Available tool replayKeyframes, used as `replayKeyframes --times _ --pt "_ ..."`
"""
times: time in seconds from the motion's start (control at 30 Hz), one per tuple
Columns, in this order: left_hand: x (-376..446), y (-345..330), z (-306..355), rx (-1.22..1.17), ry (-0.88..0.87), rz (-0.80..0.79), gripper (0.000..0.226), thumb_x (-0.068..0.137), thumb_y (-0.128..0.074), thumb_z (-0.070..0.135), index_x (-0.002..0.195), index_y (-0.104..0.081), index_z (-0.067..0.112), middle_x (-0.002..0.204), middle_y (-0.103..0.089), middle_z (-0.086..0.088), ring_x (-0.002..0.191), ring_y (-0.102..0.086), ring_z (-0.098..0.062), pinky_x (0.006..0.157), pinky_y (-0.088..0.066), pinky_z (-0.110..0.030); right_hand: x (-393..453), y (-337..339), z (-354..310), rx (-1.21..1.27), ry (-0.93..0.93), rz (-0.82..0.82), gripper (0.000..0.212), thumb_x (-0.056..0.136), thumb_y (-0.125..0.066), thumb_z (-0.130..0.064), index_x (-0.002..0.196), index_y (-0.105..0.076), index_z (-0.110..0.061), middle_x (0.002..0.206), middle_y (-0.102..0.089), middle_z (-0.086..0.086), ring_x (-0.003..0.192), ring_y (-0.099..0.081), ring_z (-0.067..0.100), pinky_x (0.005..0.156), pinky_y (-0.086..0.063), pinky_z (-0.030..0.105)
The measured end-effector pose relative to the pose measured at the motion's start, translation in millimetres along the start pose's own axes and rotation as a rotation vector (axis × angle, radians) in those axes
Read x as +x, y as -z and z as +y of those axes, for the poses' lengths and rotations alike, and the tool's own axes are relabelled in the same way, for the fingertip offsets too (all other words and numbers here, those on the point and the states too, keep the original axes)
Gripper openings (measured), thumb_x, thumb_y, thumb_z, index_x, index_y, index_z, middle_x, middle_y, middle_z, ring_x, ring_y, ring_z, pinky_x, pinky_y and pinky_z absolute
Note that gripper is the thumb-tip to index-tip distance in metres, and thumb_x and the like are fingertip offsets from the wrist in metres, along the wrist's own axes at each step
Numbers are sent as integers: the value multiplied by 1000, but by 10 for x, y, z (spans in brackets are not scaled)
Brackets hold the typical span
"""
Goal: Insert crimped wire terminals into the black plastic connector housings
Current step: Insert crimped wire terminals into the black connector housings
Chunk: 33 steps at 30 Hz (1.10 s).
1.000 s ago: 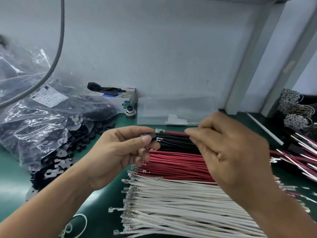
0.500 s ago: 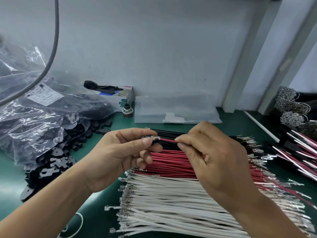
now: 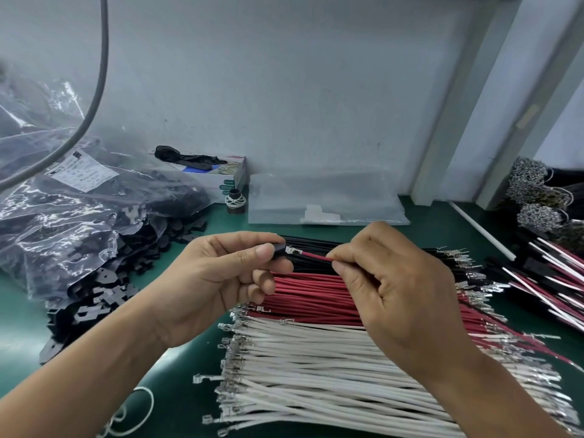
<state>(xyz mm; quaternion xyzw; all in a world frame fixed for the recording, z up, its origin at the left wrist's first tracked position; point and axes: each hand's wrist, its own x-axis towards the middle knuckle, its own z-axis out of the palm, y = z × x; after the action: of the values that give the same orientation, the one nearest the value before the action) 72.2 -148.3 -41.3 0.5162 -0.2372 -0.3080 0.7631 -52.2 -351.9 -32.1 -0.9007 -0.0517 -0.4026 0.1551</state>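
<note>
My left hand pinches a small black connector housing between thumb and forefinger, above the wire piles. My right hand pinches a red wire close to its end. The wire's metal crimped terminal points left and sits right at the housing's opening. Below the hands lie rows of black wires, red wires and white wires, all with metal terminals at their ends.
A clear bag of black housings lies at the left, with loose housings spilled on the green mat. A small box, a flat clear bag and wire bundles at the right edge border the work area.
Both hands have drawn a little closer together. The red wire's terminal, first hidden behind my right hand, now shows at the mouth of the housing.
</note>
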Motion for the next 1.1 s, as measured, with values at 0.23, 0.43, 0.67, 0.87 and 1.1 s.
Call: replayKeyframes --times 0.23,0.43,0.67,0.87,1.1 --pt "0 -2 -7 18 2 -1 61 55 -101 31 106 -79 6 91 -76 -23 61 -69 -18 56 -57 -25 6 -5 -5 75 -20 -74 12 94 -62 -34 89 -73 -30 80 -56 -19 68 -55 6 57 -47 23" --pt "2 5 -8 32 8 -15 60 57 -100 32 107 -79 6 90 -77 -23 62 -70 -19 57 -58 -25 18 -2 36 135 -71 -160 14 95 -59 -36 88 -71 -32 77 -53 -21 73 -57 6 61 -40 20" --pt "6 5 -19 44 11 -2 63 54 -102 34 105 -79 5 91 -77 -23 62 -70 -19 57 -58 -25 20 2 74 200 -99 -144 15 94 -60 -35 86 -70 -28 78 -58 -16 75 -59 11 64 -48 30" --pt "-6 -1 -3 57 16 4 62 54 -102 34 104 -80 5 89 -76 -23 62 -69 -19 57 -58 -26 17 15 41 113 -21 -154 12 94 -62 -32 86 -71 -28 78 -55 -18 69 -56 7 60 -47 26" --pt "-19 -31 6 135 31 -4 61 56 -100 35 104 -79 4 91 -76 -24 63 -70 -21 57 -58 -26 18 23 38 107 -12 -147 11 94 -63 -31 86 -71 -29 78 -57 -16 69 -57 9 59 -49 32"
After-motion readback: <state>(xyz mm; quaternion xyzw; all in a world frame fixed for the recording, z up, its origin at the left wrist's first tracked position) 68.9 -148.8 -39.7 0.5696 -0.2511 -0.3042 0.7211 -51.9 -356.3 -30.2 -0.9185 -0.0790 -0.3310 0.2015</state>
